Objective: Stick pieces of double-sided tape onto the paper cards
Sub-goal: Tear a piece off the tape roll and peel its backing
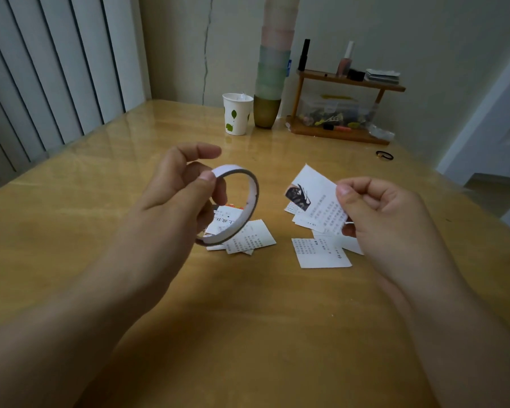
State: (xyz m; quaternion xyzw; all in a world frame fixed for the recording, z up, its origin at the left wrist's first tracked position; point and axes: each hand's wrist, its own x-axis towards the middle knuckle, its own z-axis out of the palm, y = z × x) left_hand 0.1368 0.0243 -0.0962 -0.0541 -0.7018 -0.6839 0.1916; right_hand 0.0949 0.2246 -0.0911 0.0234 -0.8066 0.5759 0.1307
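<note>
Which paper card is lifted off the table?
The card with the dark picture, pinched in the right hand; the other cards lie flat on the table.

The paper card (pixel 321 252) on the table reads "69".

The tape roll (pixel 242 201) hid part of the card pile (pixel 248 238) behind it, and print on those cards was too small to read. Beyond the pile, the clear box (pixel 334 110) held a blur of small things. Both forearms ran off the bottom edge.
</note>
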